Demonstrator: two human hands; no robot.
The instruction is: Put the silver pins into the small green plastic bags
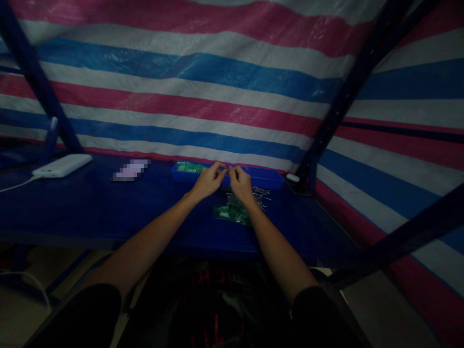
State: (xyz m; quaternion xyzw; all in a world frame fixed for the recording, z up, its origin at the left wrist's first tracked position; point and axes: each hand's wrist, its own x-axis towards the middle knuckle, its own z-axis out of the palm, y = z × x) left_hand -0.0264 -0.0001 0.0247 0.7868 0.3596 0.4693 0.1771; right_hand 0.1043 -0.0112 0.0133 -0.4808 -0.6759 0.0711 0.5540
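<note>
My left hand (210, 180) and my right hand (239, 182) meet fingertip to fingertip above a long blue tray (266, 180). Both are closed in a pinch; whatever is between the fingers is too small and dark to make out. Small green packets (190, 167) lie in the tray's left part. Below my right hand, a loose heap of thin metal pins or screws (261, 194) is spread on the blue table (163, 212). Nearer to me, partly behind my right forearm, lie green plastic packets (232, 212) with thin pieces showing through.
A white power bank or similar box (62, 166) with a cable stands at the left. A blurred-out flat object (131, 170) lies beside it. Past the tray's right end is a small white case (293, 178). Blue metal posts (335, 108) and striped sheeting (188, 104) enclose the table.
</note>
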